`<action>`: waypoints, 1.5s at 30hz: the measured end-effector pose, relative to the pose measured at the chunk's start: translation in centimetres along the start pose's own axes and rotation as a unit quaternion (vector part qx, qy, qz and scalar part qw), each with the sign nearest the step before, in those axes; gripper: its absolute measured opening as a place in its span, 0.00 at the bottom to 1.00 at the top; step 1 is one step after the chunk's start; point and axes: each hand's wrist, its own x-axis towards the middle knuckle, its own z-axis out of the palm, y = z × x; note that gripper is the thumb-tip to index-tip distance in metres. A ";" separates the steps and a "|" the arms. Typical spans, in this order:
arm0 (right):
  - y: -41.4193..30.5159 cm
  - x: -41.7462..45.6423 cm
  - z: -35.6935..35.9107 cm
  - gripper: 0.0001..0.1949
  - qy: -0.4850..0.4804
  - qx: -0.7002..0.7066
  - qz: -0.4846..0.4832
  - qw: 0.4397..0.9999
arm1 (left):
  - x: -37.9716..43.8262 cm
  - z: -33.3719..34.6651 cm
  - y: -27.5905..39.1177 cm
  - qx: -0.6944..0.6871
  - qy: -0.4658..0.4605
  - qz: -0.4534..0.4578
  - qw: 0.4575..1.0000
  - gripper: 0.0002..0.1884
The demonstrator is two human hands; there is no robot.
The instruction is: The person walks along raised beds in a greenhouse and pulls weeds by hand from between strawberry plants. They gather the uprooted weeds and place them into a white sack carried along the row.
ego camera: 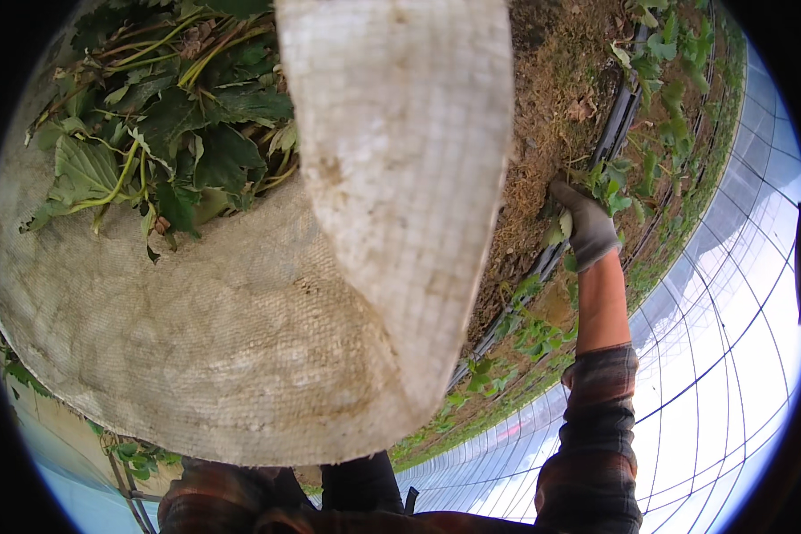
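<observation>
A dirty white woven sack (240, 320) fills much of the view, with a raised flap in the middle. Cut green leaves and stems (173, 127) lie heaped on its upper left part. My right hand (584, 223), in a grey glove, reaches down to the soil at the drip line, beside a small leafy plant (611, 183). A pale leaf (562, 225) shows next to the glove; the fingertips are partly hidden, so whether they grip anything is unclear. My left hand is out of view; only a plaid sleeve shows at the lower left, by the sack's edge.
A dark pipe or edging strip (617, 123) runs along the brown soil bed (541, 127). Rows of low green plants (541, 337) grow beyond it. A curved greenhouse wall of clear film (701, 347) with a thin grid spans the right side.
</observation>
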 end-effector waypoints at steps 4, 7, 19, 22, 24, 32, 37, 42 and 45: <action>-0.3 -0.6 -0.8 0.14 -0.063 0.098 0.065 0.991 | -0.4 0.5 0.3 0.025 -0.020 0.062 0.998 0.19; -0.5 -2.1 -0.3 0.14 -0.042 -0.033 -0.006 0.999 | -1.0 0.2 1.2 0.035 0.007 -0.021 0.999 0.19; 0.2 2.8 -4.8 0.16 0.097 -0.569 -0.467 0.670 | 0.2 2.2 1.2 0.031 -0.042 0.036 0.998 0.22; 0.6 3.5 -5.2 0.18 0.149 -0.543 -0.529 0.635 | 0.2 2.2 1.3 0.038 -0.046 0.016 0.998 0.18; 1.3 4.4 -5.3 0.18 0.154 -0.531 -0.528 0.645 | 0.2 2.2 1.1 0.012 -0.047 0.017 0.999 0.18; 2.5 5.3 -5.8 0.17 0.082 -0.463 -0.468 0.749 | -0.1 2.3 0.5 -0.061 -0.032 0.035 0.997 0.16; 2.6 5.9 -5.3 0.18 -0.050 -0.107 -0.252 0.960 | 0.1 2.0 -0.8 -0.129 -0.024 0.002 0.991 0.14; 3.2 4.7 -5.6 0.15 -0.155 0.079 -0.160 0.972 | 0.4 2.6 1.0 -0.207 -0.011 -0.081 0.975 0.14; 1.5 2.3 -4.5 0.13 -0.050 -0.503 -0.344 0.791 | 0.5 2.2 -0.6 -0.177 -0.046 -0.001 0.983 0.14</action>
